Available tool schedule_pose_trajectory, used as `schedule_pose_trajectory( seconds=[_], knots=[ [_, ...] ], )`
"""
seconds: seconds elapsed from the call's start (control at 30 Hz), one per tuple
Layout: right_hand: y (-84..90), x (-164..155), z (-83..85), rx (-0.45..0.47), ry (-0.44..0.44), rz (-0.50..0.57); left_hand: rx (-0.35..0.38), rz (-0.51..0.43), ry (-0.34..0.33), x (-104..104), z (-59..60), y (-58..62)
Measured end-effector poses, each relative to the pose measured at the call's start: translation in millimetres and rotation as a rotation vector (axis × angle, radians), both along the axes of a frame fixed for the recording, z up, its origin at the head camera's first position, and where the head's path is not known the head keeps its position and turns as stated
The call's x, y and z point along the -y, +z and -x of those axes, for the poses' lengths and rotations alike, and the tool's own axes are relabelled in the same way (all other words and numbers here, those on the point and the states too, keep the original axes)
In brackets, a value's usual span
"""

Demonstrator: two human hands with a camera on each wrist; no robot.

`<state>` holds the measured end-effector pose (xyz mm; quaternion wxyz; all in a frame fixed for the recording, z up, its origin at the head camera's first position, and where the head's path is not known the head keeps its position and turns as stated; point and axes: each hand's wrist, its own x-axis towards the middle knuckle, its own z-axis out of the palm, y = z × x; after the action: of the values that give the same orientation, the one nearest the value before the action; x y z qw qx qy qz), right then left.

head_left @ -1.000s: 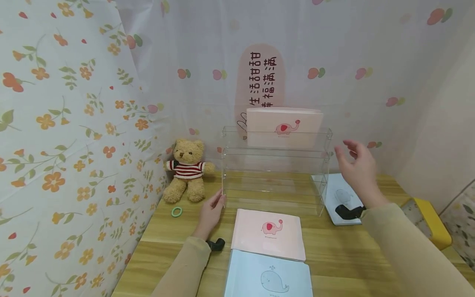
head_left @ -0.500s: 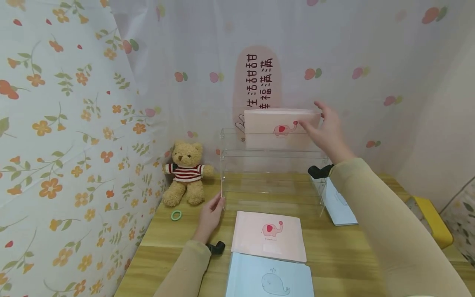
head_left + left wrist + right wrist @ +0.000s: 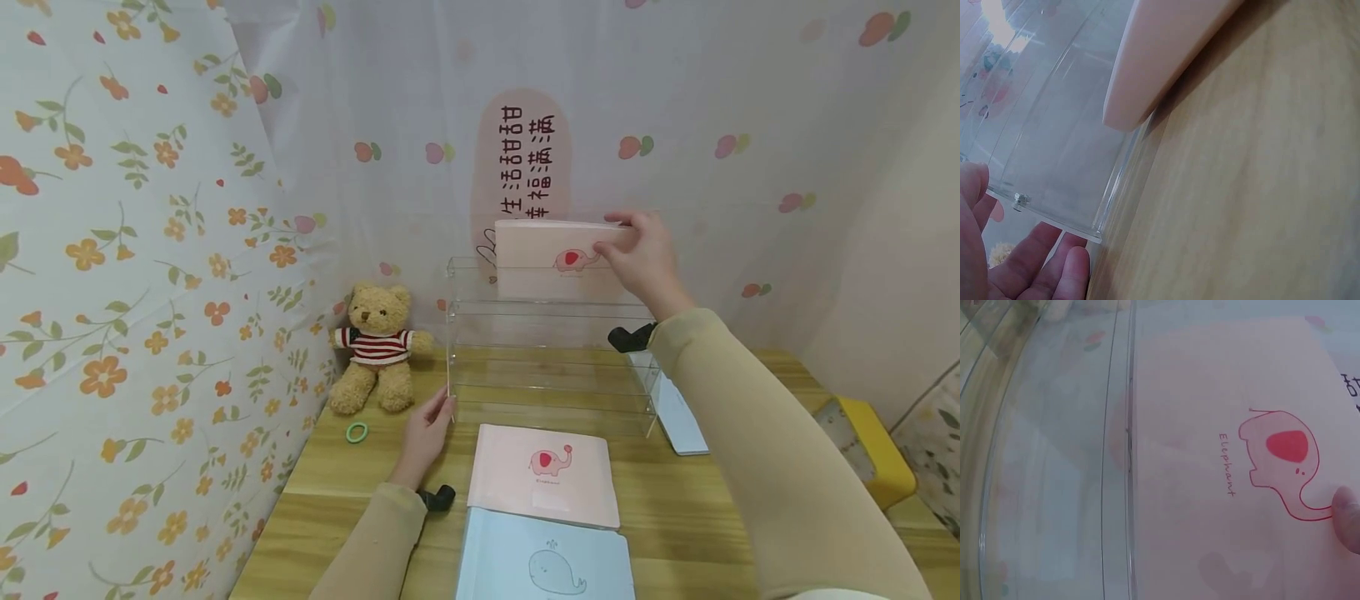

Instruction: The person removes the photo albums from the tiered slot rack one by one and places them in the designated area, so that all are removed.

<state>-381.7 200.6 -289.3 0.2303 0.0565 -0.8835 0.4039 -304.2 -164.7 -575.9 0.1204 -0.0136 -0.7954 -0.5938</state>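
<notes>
A clear acrylic tiered rack [image 3: 551,367] stands on the wooden table. In its top tier leans a pink elephant booklet [image 3: 525,258], upright. My right hand [image 3: 647,260] pinches this booklet at its upper right corner, thumb on the front cover by the elephant's trunk, fingers at the back; the right wrist view shows the thumb [image 3: 1347,515] on the cover. Down at the rack's lower left side, my left hand [image 3: 426,433] holds the side panel's edge, which runs between thumb and fingers [image 3: 1035,262] in the left wrist view.
Before the rack lie another pink elephant booklet [image 3: 540,492] and a blue whale booklet [image 3: 510,558]. Another blue booklet [image 3: 678,421] lies right of the rack, partly hidden by my arm. A teddy bear [image 3: 377,350], a green ring [image 3: 357,432] and a yellow object [image 3: 873,450] stand or lie around.
My right hand has come leftward from beside the rack to the top booklet and closed its thumb and fingers on the corner. The left hand stays at the rack's side.
</notes>
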Motion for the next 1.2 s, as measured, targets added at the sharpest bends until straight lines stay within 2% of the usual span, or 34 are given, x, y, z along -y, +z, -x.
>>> schedule_pose_trajectory(
  seconds=[0.17, 0.47, 0.7, 0.9, 1.07, 1.2],
  knots=[
    [-1.6, -1.8, 1.4, 0.001, 0.007, -0.013, -0.009, -0.001, 0.007, -1.0, 1.1, -2.7],
    [-2.9, -2.2, -2.1, 0.015, 0.008, 0.001, 0.001, 0.006, 0.008, -2.3, -1.1, -0.5],
    [1.5, 5.1, -2.9, 0.036, -0.026, 0.051, -0.005, -0.001, 0.009, -1.2, -0.8, -1.1],
    [1.8, 10.7, -2.7, 0.017, -0.061, 0.092, 0.006, 0.012, 0.013, -1.1, -1.5, -1.0],
    [5.1, 12.8, -8.3, -0.035, -0.098, 0.16, 0.028, 0.012, 0.021, -2.6, -4.0, 2.5],
    [12.3, 13.2, -22.9, -0.145, -0.123, 0.222, 0.024, 0.026, 0.025, -2.5, -2.4, 3.2]
  ],
)
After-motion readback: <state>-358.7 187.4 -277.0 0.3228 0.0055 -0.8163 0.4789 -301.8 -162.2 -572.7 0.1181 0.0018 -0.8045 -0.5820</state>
